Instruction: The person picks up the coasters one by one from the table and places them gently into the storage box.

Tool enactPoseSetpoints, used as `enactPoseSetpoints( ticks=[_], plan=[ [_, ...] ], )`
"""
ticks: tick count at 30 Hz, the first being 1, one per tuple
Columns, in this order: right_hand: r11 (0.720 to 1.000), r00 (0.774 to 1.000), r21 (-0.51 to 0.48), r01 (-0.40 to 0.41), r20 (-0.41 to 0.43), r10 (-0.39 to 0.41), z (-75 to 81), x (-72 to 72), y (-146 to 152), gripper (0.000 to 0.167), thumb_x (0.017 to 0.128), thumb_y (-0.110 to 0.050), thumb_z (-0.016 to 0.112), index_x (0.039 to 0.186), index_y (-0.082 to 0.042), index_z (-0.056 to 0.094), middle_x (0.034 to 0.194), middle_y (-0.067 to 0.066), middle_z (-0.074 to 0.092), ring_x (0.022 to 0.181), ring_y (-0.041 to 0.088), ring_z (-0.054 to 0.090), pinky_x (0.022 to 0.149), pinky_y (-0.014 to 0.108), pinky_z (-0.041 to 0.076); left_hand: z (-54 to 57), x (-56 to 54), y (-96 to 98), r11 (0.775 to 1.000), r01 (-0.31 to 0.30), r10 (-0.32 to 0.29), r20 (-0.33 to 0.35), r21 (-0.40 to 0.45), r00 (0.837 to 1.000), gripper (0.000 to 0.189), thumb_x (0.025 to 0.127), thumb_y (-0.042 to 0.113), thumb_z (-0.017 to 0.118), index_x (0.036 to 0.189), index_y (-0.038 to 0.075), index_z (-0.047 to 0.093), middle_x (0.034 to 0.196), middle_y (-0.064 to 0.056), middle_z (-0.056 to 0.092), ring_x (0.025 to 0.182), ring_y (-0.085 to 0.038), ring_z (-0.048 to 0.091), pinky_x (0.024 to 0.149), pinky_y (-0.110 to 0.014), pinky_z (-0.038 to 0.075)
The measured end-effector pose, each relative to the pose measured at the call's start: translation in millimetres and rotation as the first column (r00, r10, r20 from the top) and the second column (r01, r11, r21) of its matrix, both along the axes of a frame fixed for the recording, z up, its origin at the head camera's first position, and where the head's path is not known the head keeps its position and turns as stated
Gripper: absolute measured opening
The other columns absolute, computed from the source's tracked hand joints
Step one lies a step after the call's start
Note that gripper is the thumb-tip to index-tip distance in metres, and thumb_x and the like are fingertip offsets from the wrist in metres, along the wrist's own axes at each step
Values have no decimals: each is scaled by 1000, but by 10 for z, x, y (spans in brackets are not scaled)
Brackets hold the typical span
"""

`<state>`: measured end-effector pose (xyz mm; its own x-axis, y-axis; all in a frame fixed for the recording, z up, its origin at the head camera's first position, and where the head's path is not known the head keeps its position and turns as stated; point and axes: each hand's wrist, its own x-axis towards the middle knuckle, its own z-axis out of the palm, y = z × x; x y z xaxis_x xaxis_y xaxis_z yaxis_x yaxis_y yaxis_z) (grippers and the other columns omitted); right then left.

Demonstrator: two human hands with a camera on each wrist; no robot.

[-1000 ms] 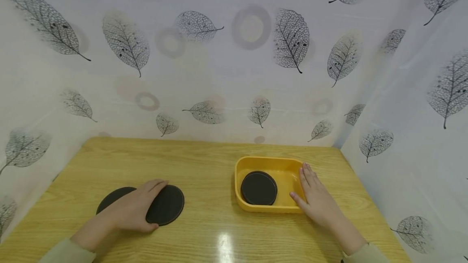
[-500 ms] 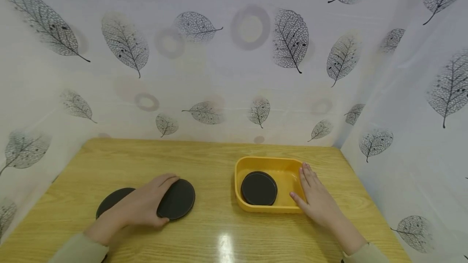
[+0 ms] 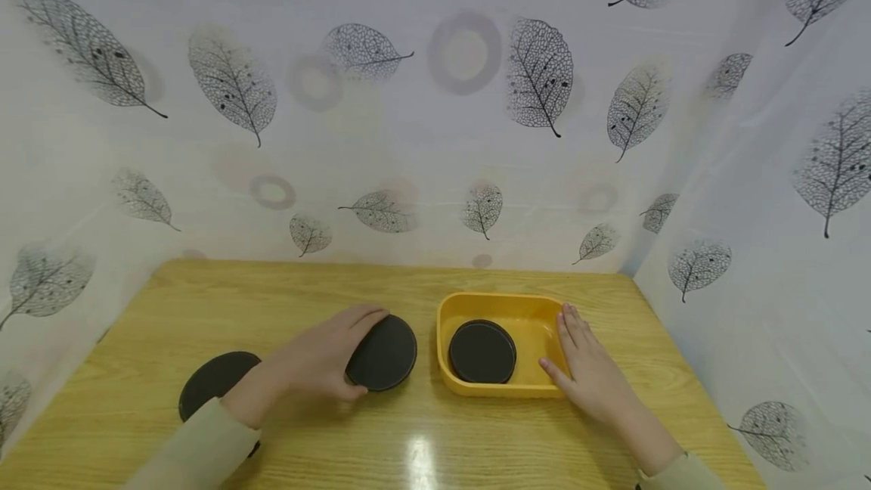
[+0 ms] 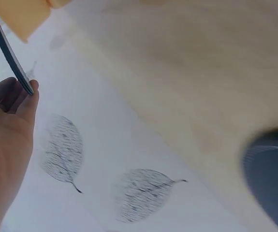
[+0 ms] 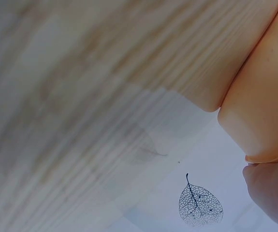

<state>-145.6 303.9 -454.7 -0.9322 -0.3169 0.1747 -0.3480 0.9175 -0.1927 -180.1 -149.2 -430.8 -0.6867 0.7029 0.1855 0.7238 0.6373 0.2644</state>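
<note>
My left hand (image 3: 323,354) holds a thin, round black coaster (image 3: 384,354) by its edge, thumb at the near side and fingers at the far side. In the left wrist view that coaster (image 4: 7,50) shows edge-on, slanting down to the fingertips. Just right of it is a yellow rectangular box (image 3: 503,390), with another black coaster (image 3: 482,351) lying inside at its left end. My right hand (image 3: 595,376) rests on the box's right end with straight fingers along the rim. In the right wrist view the hand (image 5: 274,191) touches the box's rim.
A further black coaster (image 3: 216,380) lies on the wooden table (image 3: 381,445) at the left, partly covered by my left sleeve (image 3: 211,437). Behind the table and along its right side hangs a white leaf-patterned cloth (image 3: 422,134).
My left hand has carried its coaster to the right, up to near the box's left side, uncovering more of the coaster left behind. My right hand and the box have stayed put.
</note>
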Motion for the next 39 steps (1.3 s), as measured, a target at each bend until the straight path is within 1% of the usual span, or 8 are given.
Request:
enactPoseSetpoints(
  ticks=[5, 9, 13, 20, 26, 29, 36, 39],
  plan=[
    [1000, 1000, 3, 5, 5, -5, -14, -10, 12, 85, 108, -47, 54, 161, 14, 27, 175, 29, 12, 162, 49, 18, 136, 46, 9, 132, -98, 270, 998, 57, -57, -12, 0, 998, 113, 68, 40, 94, 159, 0, 41, 159, -15, 48, 141, -30, 56, 115, -46, 54],
    [1000, 1000, 1, 5, 7, -5, -19, -14, 17, 85, 108, -47, 54, 161, 14, 27, 175, 29, 12, 162, 49, 18, 136, 45, 9, 212, -183, 500, 996, 93, -93, -30, -2, 995, 114, 67, 43, 94, 160, 2, 40, 160, -14, 48, 142, -29, 56, 115, -44, 53],
    [1000, 1000, -1, 5, 7, -5, -8, -14, 20, 85, 108, -47, 54, 161, 15, 27, 174, 30, 12, 161, 50, 19, 137, 45, 9, 232, -280, 736, 991, 134, -135, -47, -13, 990, 114, 69, 45, 92, 161, 2, 40, 161, -13, 47, 143, -27, 55, 116, -41, 53],
    [1000, 1000, 0, 3, 4, -3, -2, -8, 13, 85, 108, -46, 54, 161, 15, 27, 175, 30, 12, 161, 49, 19, 135, 32, -2, 126, -422, 1122, 979, 203, -204, -18, -25, 979, 110, 74, 47, 88, 161, 0, 39, 161, -15, 47, 143, -27, 54, 115, -39, 53],
    [1000, 1000, -3, 3, 5, -3, 3, -5, -2, 85, 108, -46, 55, 161, 14, 28, 175, 29, 13, 161, 49, 19, 131, 23, -9, 74, -481, 1357, 979, 200, -197, 79, -33, 977, 107, 78, 46, 87, 162, 1, 39, 161, -14, 45, 144, -27, 52, 117, -40, 51],
    [1000, 1000, -8, 2, 4, -2, 6, -4, -8, 84, 108, -45, 56, 160, 15, 28, 175, 30, 14, 161, 49, 20, 133, 26, -6, 37, -514, 1454, 980, 192, -185, 110, -53, 977, 105, 79, 46, 87, 162, 2, 39, 162, -14, 45, 143, -27, 52, 116, -39, 52],
    [1000, 1000, -10, 6, 12, -5, 23, -1, -16, 84, 108, -45, 56, 160, 15, 29, 174, 30, 14, 161, 49, 20, 131, 23, -9, -77, -546, 1672, 965, 174, -160, 86, -199, 983, 105, 81, 53, 86, 162, 5, 40, 164, -11, 43, 148, -24, 48, 117, -33, 50],
    [1000, 1000, -3, 6, 5, -6, 17, -1, -16, 83, 108, -44, 56, 160, 15, 29, 174, 30, 14, 161, 49, 20, 133, 26, -6, -102, -548, 1731, 957, 166, -152, 75, -238, 985, 105, 82, 55, 85, 162, 6, 40, 165, -10, 43, 150, -24, 46, 119, -32, 48]
  ],
)
